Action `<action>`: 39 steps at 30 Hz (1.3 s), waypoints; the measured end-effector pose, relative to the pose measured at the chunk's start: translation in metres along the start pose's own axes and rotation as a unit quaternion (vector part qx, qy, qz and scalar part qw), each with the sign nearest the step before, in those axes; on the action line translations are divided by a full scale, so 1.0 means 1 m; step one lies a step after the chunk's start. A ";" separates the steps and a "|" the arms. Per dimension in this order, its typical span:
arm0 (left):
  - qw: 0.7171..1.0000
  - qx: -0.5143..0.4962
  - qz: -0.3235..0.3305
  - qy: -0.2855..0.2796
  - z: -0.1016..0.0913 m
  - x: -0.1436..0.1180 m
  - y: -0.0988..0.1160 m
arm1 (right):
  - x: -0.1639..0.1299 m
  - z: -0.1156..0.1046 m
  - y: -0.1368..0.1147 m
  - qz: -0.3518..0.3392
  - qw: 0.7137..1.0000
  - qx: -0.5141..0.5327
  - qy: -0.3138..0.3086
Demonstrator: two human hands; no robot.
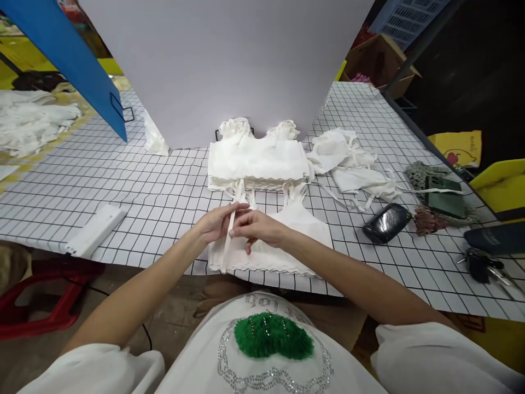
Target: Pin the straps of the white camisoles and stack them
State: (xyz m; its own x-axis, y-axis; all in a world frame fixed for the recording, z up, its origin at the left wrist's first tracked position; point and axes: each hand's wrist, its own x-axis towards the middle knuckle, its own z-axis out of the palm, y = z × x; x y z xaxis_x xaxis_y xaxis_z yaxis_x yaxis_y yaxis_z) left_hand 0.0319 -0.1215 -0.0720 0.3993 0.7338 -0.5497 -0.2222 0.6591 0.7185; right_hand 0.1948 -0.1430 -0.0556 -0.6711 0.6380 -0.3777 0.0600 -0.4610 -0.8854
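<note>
A white strappy crop top (303, 230) lies flat before me at the table's front edge, its wavy hem toward me. My right hand (262, 227) pinches a narrow white strap (228, 246) between thumb and fingers, above the top's left part. Close beside it, my left hand (215, 223) is closed around the upper stretch of the same strap, some fingers partly behind it. The strap's lower end hangs down to the hem. Just beyond the hands sits a neat stack of folded white tops (258, 158), with bunched straps at its far side.
Loose white tops (348, 158) lie in a heap to the right. Nearer are a black shiny packet (386, 223), a green case (445, 196) and keys (488, 268). A white power strip (96, 230) lies left. A large pale panel (238, 60) stands behind the stack.
</note>
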 end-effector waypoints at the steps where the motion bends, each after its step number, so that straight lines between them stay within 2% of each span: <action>1: 1.000 -0.019 -0.004 0.003 0.000 0.000 0.000 | -0.008 0.006 0.001 -0.003 0.999 -0.017 -0.036; 3: 0.999 -0.052 -0.009 0.002 0.000 0.001 0.001 | -0.027 0.015 0.004 -0.023 0.994 -0.071 -0.085; 4: 0.998 -0.062 -0.009 -0.001 -0.001 0.001 0.001 | -0.034 0.018 0.006 -0.042 0.992 -0.099 -0.070; 6: 0.998 -0.065 -0.005 -0.008 -0.001 0.000 0.000 | -0.040 0.019 0.011 -0.079 0.987 -0.134 0.035; 8: 0.999 -0.051 0.006 -0.016 0.000 -0.002 -0.001 | -0.032 0.014 0.015 -0.076 0.980 -0.117 0.141; 10: 1.000 -0.022 0.012 -0.017 0.000 -0.004 -0.002 | -0.014 0.006 0.017 -0.047 0.984 -0.052 0.166; 13: 0.999 0.031 0.009 -0.014 -0.001 -0.005 -0.001 | 0.009 0.004 0.017 -0.024 0.991 0.040 0.129; 15: 0.999 0.037 0.008 -0.014 -0.002 -0.003 0.000 | 0.010 0.012 0.017 -0.016 0.996 0.039 0.084; 19: 1.000 -0.017 -0.003 -0.009 -0.003 0.006 0.006 | -0.022 0.036 0.023 0.003 0.997 -0.046 -0.060; 22: 0.999 -0.044 -0.014 -0.003 -0.003 0.011 0.008 | -0.043 0.042 0.020 0.005 0.989 -0.082 -0.121; 25: 0.998 -0.051 -0.013 -0.018 -0.006 0.013 0.008 | -0.040 0.026 0.004 0.008 0.993 -0.068 -0.099; 27: 0.999 -0.015 -0.011 -0.029 -0.014 0.012 0.012 | -0.028 0.005 -0.011 -0.015 0.998 -0.043 -0.048; 29: 0.998 0.064 0.010 -0.017 -0.025 0.009 0.018 | -0.015 -0.019 -0.025 -0.061 0.998 -0.026 0.021; 32: 0.968 0.188 0.134 0.095 -0.038 0.000 0.030 | 0.002 -0.050 -0.038 -0.106 0.987 -0.008 0.118; 34: 0.940 0.220 0.213 0.150 -0.036 -0.005 0.034 | 0.008 -0.062 -0.040 -0.108 0.983 0.004 0.148; 35: 0.936 0.222 0.229 0.149 -0.032 -0.007 0.035 | 0.011 -0.065 -0.040 -0.107 0.983 0.009 0.152; 39: 0.961 0.185 0.200 0.055 -0.003 -0.004 0.028 | 0.018 -0.066 -0.040 -0.131 0.979 0.014 0.153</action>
State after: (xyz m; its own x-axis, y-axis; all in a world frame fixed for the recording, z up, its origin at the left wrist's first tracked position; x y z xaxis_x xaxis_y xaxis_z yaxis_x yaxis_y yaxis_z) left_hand 0.0212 -0.1055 -0.0514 0.2472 0.9424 -0.2253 0.0016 0.2322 0.9727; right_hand 0.2290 -0.0720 -0.0448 -0.4080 0.8897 -0.2050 -0.1091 -0.2704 -0.9566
